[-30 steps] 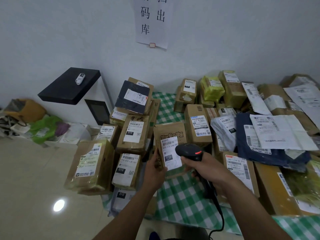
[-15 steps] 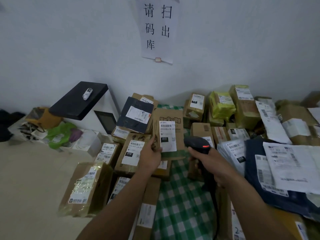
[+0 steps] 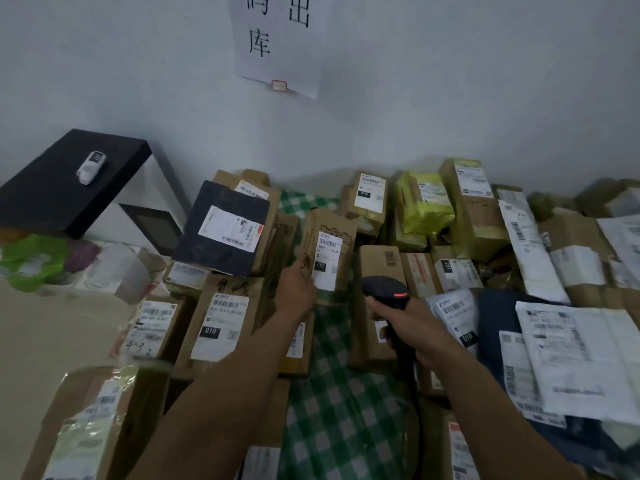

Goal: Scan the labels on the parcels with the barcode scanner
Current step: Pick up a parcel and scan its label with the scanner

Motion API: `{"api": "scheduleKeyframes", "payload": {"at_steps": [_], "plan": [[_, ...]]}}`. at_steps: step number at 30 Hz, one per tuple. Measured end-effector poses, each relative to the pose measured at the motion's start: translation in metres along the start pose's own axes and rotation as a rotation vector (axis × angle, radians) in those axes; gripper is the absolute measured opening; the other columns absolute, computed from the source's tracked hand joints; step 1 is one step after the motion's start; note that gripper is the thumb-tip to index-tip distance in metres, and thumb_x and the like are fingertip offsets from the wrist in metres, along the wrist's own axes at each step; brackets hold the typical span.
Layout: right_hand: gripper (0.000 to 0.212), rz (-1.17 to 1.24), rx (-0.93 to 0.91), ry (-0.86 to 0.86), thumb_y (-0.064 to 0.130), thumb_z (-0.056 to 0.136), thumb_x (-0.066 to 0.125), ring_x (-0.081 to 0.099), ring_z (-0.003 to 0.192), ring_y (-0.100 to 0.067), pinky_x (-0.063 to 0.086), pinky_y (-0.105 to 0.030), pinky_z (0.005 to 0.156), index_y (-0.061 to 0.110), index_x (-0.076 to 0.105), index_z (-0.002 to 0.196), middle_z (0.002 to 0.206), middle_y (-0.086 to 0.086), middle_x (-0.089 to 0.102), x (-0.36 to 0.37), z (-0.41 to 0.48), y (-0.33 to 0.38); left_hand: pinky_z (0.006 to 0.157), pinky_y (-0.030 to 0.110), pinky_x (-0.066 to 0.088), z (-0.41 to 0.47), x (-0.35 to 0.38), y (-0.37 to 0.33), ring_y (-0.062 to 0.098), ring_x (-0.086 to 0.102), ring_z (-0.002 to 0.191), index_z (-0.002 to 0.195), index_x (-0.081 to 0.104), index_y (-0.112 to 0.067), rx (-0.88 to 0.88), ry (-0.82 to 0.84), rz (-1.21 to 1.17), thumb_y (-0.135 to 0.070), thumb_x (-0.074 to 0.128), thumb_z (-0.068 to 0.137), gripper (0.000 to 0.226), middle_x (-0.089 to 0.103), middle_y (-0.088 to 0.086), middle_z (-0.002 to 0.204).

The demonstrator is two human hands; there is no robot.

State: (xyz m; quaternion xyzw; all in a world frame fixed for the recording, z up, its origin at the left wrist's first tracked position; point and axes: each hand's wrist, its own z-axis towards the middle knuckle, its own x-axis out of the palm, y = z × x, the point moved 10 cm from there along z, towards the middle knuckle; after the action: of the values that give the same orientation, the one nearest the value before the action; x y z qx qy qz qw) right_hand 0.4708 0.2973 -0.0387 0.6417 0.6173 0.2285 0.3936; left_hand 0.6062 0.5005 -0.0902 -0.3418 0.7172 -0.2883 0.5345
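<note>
My left hand [image 3: 297, 289] holds the lower left edge of a brown cardboard parcel [image 3: 329, 244], which stands tilted among the pile at the back. Its white label [image 3: 327, 259] with a barcode and a black "010" tag faces me. My right hand [image 3: 403, 320] grips a black barcode scanner [image 3: 384, 289] with a red stripe on its head. The scanner sits just right of and below the parcel, nose pointing up toward the pile, its cable running down under my wrist.
Many labelled boxes and bags lie on a green checked cloth [image 3: 339, 410]: a black flat parcel [image 3: 221, 230], yellow-green bags [image 3: 422, 202], white mailers [image 3: 571, 351] on a dark blue bag. A black-topped white stand [image 3: 69, 181] is at left. A paper sign [image 3: 280, 39] hangs on the wall.
My left hand carried the brown parcel away from me, from in front of the scanner to the back of the pile. The scanner moved forward only a little.
</note>
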Motion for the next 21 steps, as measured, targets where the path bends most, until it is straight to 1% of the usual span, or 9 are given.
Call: {"api": "scheduleKeyframes", "payload": {"at_steps": [4,7,11,13,15,17,18,19,21], "plan": [[0.025,0.005,0.060,-0.002,0.040,0.092,0.075,0.064,0.076,-0.021,0.052,-0.034,0.064,0.026,0.070,0.112,0.102,-0.001,0.076,0.000,0.017,-0.012,0.105,0.055,0.049,0.016,0.018,0.013,0.030,0.058,0.126,0.140,0.054,-0.028,-0.040,0.063,0.060,-0.009,0.055,0.097,0.047,0.064,0.001,0.134],[0.030,0.020,0.082,0.016,0.040,0.093,0.075,0.064,0.076,-0.021,0.051,-0.032,0.062,0.028,0.066,0.119,0.107,-0.001,0.075,0.001,0.025,-0.019,0.107,0.055,0.047,0.025,0.030,0.032,0.031,0.056,0.128,0.137,0.053,-0.025,-0.137,0.119,0.069,-0.009,0.057,0.094,0.046,0.062,0.004,0.136],[0.026,0.046,0.090,0.010,0.037,0.094,0.074,0.062,0.071,-0.020,0.050,-0.031,0.058,0.025,0.066,0.117,0.107,-0.004,0.075,-0.001,0.030,-0.021,0.104,0.056,0.049,0.029,0.045,0.049,0.031,0.060,0.122,0.133,0.055,-0.028,-0.180,0.193,0.105,-0.017,0.057,0.096,0.039,0.064,0.004,0.131],[0.024,0.055,0.086,0.013,0.035,0.095,0.073,0.062,0.070,-0.020,0.049,-0.031,0.059,0.025,0.067,0.115,0.107,-0.005,0.074,-0.002,0.030,-0.021,0.101,0.056,0.051,0.033,0.049,0.055,0.031,0.061,0.118,0.131,0.054,-0.032,-0.164,0.192,0.146,-0.028,0.055,0.096,0.035,0.064,0.004,0.131],[0.024,0.061,0.083,0.009,0.035,0.095,0.073,0.062,0.072,-0.021,0.049,-0.031,0.059,0.024,0.067,0.115,0.107,-0.005,0.074,-0.003,0.030,-0.021,0.101,0.056,0.051,0.037,0.048,0.060,0.032,0.056,0.125,0.138,0.046,-0.035,-0.117,0.152,0.302,-0.032,0.057,0.095,0.045,0.055,0.009,0.142],[0.026,0.068,0.083,0.005,0.036,0.094,0.074,0.064,0.074,-0.021,0.050,-0.032,0.059,0.023,0.068,0.116,0.108,-0.006,0.074,-0.004,0.029,-0.022,0.113,0.052,0.042,0.031,0.052,0.050,0.033,0.038,0.143,0.155,0.032,-0.027,-0.022,0.157,0.451,-0.024,0.064,0.095,0.068,0.033,0.012,0.159],[0.026,0.074,0.079,0.002,0.036,0.094,0.074,0.064,0.074,-0.021,0.051,-0.032,0.059,0.023,0.068,0.116,0.108,-0.005,0.074,-0.005,0.027,-0.022,0.116,0.048,0.038,0.024,0.055,0.039,0.031,0.033,0.146,0.158,0.032,-0.021,0.008,0.175,0.425,-0.020,0.063,0.096,0.069,0.031,0.010,0.161],[0.025,0.080,0.071,0.001,0.036,0.094,0.074,0.065,0.073,-0.020,0.051,-0.031,0.059,0.024,0.068,0.116,0.108,-0.005,0.074,-0.007,0.025,-0.022,0.115,0.044,0.038,0.016,0.058,0.029,0.030,0.036,0.145,0.154,0.040,-0.016,0.035,0.181,0.344,-0.017,0.059,0.100,0.058,0.037,0.009,0.158],[0.024,0.101,0.058,-0.017,0.037,0.094,0.074,0.067,0.070,-0.018,0.051,-0.031,0.060,0.026,0.069,0.115,0.106,-0.002,0.076,-0.012,0.020,-0.023,0.097,0.035,0.048,-0.003,0.066,0.015,0.027,0.056,0.128,0.133,0.060,-0.015,0.021,0.182,0.127,-0.021,0.049,0.106,0.029,0.061,0.006,0.133]]}}
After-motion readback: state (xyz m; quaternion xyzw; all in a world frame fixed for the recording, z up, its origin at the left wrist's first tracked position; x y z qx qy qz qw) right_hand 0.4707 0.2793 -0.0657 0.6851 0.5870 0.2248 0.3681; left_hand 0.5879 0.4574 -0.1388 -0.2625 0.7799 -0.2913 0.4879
